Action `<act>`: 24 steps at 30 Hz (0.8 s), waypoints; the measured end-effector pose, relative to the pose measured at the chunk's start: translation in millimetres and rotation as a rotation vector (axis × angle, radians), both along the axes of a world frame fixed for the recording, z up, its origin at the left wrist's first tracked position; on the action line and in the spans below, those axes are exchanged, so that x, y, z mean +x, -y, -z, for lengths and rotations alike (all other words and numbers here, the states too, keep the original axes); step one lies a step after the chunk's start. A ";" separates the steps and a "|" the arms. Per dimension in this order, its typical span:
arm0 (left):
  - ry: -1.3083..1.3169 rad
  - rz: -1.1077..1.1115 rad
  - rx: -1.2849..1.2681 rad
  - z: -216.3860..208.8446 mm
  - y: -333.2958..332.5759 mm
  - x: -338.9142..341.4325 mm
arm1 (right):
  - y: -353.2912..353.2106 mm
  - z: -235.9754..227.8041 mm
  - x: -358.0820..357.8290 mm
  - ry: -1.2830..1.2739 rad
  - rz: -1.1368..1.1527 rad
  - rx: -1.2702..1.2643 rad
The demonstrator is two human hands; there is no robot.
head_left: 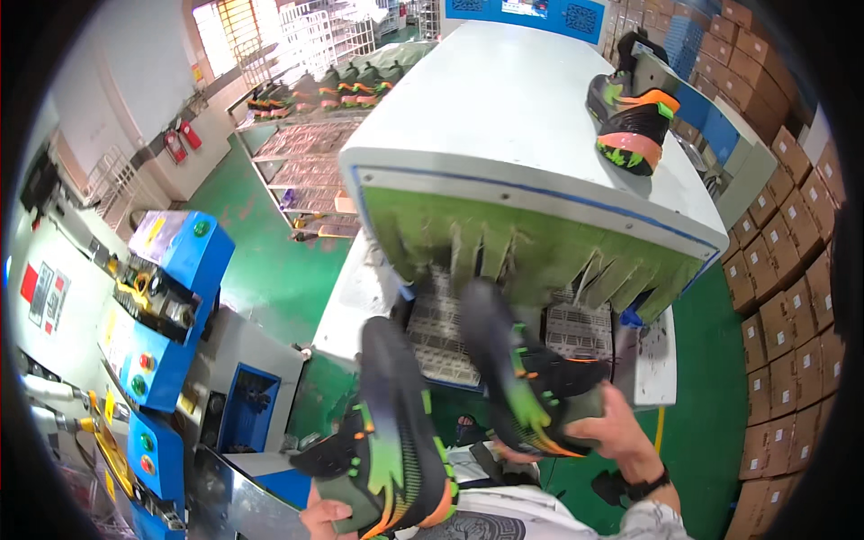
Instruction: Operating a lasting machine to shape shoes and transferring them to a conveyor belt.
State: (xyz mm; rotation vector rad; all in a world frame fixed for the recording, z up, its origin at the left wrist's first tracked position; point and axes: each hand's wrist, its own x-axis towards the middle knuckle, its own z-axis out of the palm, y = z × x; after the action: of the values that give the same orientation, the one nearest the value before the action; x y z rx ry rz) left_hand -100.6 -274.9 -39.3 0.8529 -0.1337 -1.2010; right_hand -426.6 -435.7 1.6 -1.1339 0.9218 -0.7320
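We noted left hand (326,517) clasped round heel of left shoe (389,432), toe up. Right hand (616,425) gripped right shoe (526,378) likewise, toe at green curtain (540,256) of white machine (504,108). Third shoe (634,108) sat atop.

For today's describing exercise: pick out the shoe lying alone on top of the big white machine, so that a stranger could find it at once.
Start at the big white machine with green flaps along its mouth. On its flat top, near the far right edge, lies a dark shoe with orange and green patches. Unlike the two similar shoes below, no hand holds it.
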 end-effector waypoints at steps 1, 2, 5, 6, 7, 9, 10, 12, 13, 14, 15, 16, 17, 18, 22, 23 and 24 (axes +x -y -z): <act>-0.005 0.081 0.072 -7.2 19.2 -11.7 | 0.9 3.1 -19.3 0.025 0.140 -0.080; 0.082 0.165 0.109 -14.1 40.9 -17.9 | 4.3 10.4 -29.0 -0.003 0.132 -0.013; 0.271 0.302 0.107 -35.3 113.0 -33.7 | 28.8 34.3 -31.5 -0.435 0.705 -0.417; 0.393 0.350 0.073 -38.7 138.1 -41.5 | 40.8 41.6 -26.2 -0.580 0.712 -0.487; 0.565 0.468 0.053 -41.4 167.3 -44.5 | 53.9 47.3 -22.1 -0.669 0.779 -0.583; 0.846 0.561 0.105 -32.0 228.6 -61.8 | 74.6 53.9 -16.6 -0.777 0.729 -0.582; 1.037 0.620 0.159 -25.6 258.4 -69.9 | 81.2 54.6 -17.9 -0.704 0.726 -0.548; 1.013 0.625 0.138 -20.4 292.3 -71.6 | 86.7 51.5 -24.5 -0.604 0.744 -0.563; 1.082 0.583 0.144 -15.6 300.1 -74.3 | 85.3 48.3 -27.6 -0.631 0.762 -0.473; 1.133 0.610 0.109 -11.8 298.6 -75.0 | 80.9 44.4 -29.2 -0.648 0.803 -0.562; 1.106 0.666 0.077 -9.0 291.4 -75.5 | 75.5 39.1 -27.7 -0.667 0.853 -0.663; 1.119 0.489 -0.075 -7.8 276.5 -73.4 | 69.6 33.5 -21.9 -0.608 0.937 -0.820; 1.141 0.340 -0.231 -3.5 257.0 -75.1 | 61.0 25.6 -12.7 -0.512 0.950 -0.940; 1.080 0.323 -0.218 0.5 234.8 -74.2 | 54.7 17.9 3.8 -0.319 0.957 -1.036; 1.103 0.485 -0.091 10.8 147.2 -48.5 | 32.3 -34.2 104.2 0.208 0.157 -0.710; 1.090 0.529 -0.098 16.2 123.9 -38.4 | 24.3 -51.4 130.8 0.254 -0.065 -0.655; 1.195 0.550 0.031 23.5 96.9 -29.0 | 13.7 -69.2 166.0 0.459 -0.140 -0.786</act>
State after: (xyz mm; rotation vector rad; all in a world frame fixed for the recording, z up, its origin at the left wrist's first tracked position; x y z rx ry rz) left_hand -129.6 -371.9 -62.8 1.5299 -1.3881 -1.0274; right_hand -260.6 -449.4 70.9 -1.5920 0.1406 -1.2258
